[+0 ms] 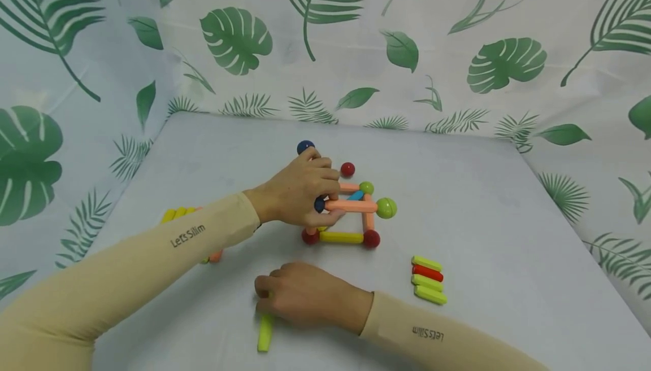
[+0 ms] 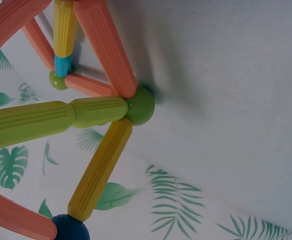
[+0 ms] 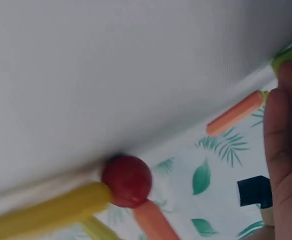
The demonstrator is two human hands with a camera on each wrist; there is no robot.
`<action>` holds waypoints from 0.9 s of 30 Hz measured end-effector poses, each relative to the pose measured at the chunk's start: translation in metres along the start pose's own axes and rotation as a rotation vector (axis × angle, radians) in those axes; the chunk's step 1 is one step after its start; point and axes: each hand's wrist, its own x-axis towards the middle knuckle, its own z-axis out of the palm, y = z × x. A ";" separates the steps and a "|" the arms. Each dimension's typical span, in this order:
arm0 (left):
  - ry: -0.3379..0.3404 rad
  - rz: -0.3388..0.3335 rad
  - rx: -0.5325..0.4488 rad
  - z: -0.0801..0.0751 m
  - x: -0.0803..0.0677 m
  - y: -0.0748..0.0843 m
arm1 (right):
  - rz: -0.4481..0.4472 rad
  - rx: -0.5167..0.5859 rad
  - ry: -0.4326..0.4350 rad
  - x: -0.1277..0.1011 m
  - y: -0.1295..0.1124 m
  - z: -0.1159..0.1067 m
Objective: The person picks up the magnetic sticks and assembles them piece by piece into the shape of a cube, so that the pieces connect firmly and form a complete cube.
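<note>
Now, left hand (image 1: 300, 193) gripping rod frame (image 1: 351, 221), right hand (image 1: 305, 295) pinching green rod (image 1: 265, 332).

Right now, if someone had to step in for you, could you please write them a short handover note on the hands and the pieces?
Left hand: grips the half-built frame of plastic rods and balls at its near left corner, by a dark blue ball.
Right hand: fingers curled on a loose lime-green plastic rod lying on the white table.
Spares: a row of three lime-green rods and one red rod on the right; more rods behind the left sleeve.
Done: square base and some uprights joined.
Left: likely adding the lime-green rod and the spares.
</note>
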 end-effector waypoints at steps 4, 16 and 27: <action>-0.012 0.001 0.008 -0.001 0.000 0.000 | 0.020 0.236 0.041 -0.022 -0.002 0.000; 0.031 0.030 -0.012 0.002 -0.001 -0.002 | 0.427 0.770 0.310 -0.093 0.021 -0.009; 0.030 0.060 0.018 0.002 0.001 -0.001 | 0.822 0.723 0.410 -0.141 0.050 -0.014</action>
